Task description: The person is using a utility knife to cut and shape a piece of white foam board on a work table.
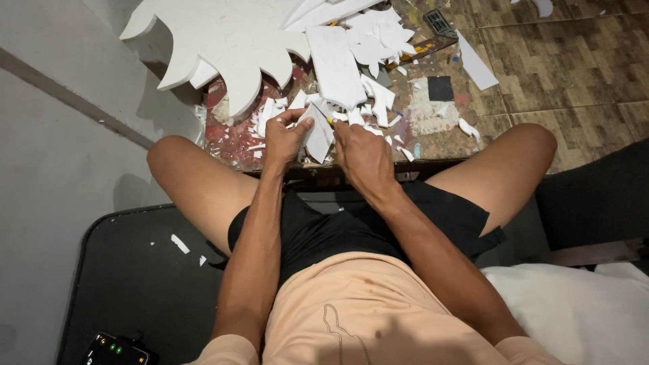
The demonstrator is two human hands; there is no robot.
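Foam piece: I am holding a small pointed white foam piece (pixel 318 137) at the near edge of the paint-stained tabletop (pixel 433 115), between my knees, its tip pointing toward me.
Left hand: my left hand (pixel 284 138) is gripping the foam piece from its left side, thumb lying across the top and fingers curled under; the grip is pinching the piece.
Right hand: my right hand (pixel 362 152) is pressing against the right edge of the same piece, fingers pressed together around a thin tool with a yellow part (pixel 329 120) showing just above my knuckles; I cannot tell what kind of tool it is.
Offcuts: small white foam scraps (pixel 375 101) are lying scattered on the tabletop just beyond and beside both hands.
Flat slab: a rectangular white foam slab (pixel 336 64) is lying directly beyond the hands, touching the scrap pile.
Large cut-out: a big white foam shape with scalloped, petal-like edges (pixel 223 40) is lying at the far left of the tabletop, partly hanging over its edge.
Strip: a narrow white foam strip (pixel 476 64) is lying apart to the right, on the tabletop's far right edge.
Dark square: a small black square (pixel 441 88) is lying on the tabletop between slab and strip.
Seat: I am sitting on a dark cushion (pixel 142 284), legs spread on either side of the tabletop.
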